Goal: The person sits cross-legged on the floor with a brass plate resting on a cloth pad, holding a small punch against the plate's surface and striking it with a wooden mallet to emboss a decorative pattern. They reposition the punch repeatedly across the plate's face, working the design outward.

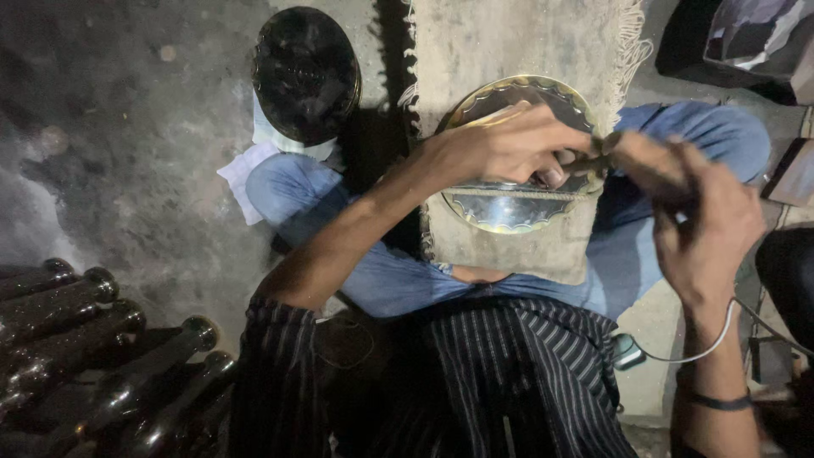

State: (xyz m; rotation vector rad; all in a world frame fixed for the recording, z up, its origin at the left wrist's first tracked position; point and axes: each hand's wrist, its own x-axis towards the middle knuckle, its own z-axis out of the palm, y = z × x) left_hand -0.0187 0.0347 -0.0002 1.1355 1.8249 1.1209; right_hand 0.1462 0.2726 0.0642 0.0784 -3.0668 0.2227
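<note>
I am in the middle of working the round shiny metal plate with the gold scalloped rim (513,208) on the cloth over my lap, my left hand (500,144) pinching a small tool on it and my right hand (704,229) gripping a wooden-looking block (649,161) (blurred), so next I think a careful, steady tap is needed.

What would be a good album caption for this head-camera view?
Seated cross-legged, left hand steadies a scalloped metal plate on a fringed mat; right hand grips a wooden-handled tool.

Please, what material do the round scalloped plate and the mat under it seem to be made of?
The plate looks like polished metal, brass-toned at the rim: it mirrors light. The mat seems woven cloth, beige and matte, with a fringe at its edge.
</note>
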